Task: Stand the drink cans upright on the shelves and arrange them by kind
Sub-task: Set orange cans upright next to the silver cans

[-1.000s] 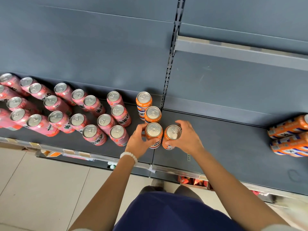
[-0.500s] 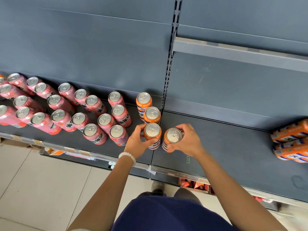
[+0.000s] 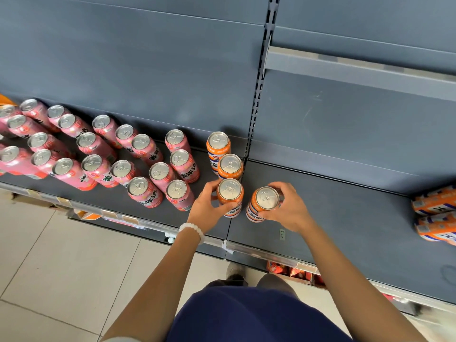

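Cans are what the shelf [image 3: 333, 208] carries, and its bare stretch between the standing orange ones and the far-right stack looks like room kept for more orange rows. The biggest group is the pink cans [image 3: 98, 154], upright in loose rows across the left half, so that kind seems largely sorted. At the far right edge the lying cans [image 3: 434, 215], orange and stacked on their sides, probably wait to be stood up. Next to the pinks an orange column [image 3: 223, 154] of two runs from far to near beside the slotted upright [image 3: 256, 95], likely as a straight guide for the row.

The left hand [image 3: 206, 208], with a bead bracelet [image 3: 192, 230] on the wrist, has thumb and fingers curled round the left can [image 3: 230, 197], the nearest of that column, apparently steadying or squaring it. The right hand [image 3: 287, 208] wraps its fingers round the right can [image 3: 262, 203], which leans slightly and stands just beside the left one, seemingly starting a second orange column.
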